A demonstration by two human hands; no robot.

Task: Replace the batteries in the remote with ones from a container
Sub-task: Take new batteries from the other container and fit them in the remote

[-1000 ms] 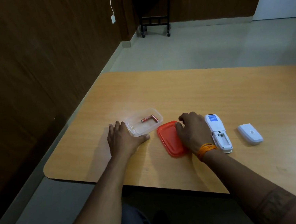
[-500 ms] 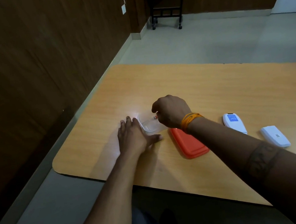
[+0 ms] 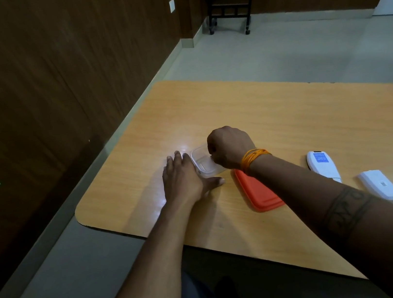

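Head view: one moment at the table (image 3: 287,114), looking down over both forearms.
Batteries: not visible; the right hand (image 3: 230,146) covered the far right part of the box (image 3: 204,164), where they would have to lie.
Box: clear, shallow, lid off, standing on the table near its left edge; only its near left half showed, and that half looked bare.
Right hand: over the box, knuckles up, fingers curled downward into it. Whether the fingertips pinched a battery could not be told, since the back of the hand hid them.
Left hand: flat on the table, touching the box's left wall, fingers straight and close together, thumb (image 3: 214,181) stretched along the near wall; it braced the box without gripping it.
Key relation: the batteries lay directly under the right fingertips, so the right hand was plainly the nearer one; the pick probably needed only a pinch and a straight lift.
Long axis: hidden, so it could not be read from this view.
Lid: orange, lying flat just right of the box, partly under the right wrist.
Remote: white, face down, well to the right of the lid, its near end cut off by the right forearm, so the battery bay did not show.
Cover: white, lying apart, just right of the remote.
Judgement: a lifted battery would have to travel rightward over the lid to reach the remote.
Risk: a thin clear box could slide or tip, so the left hand's bracing mattered.
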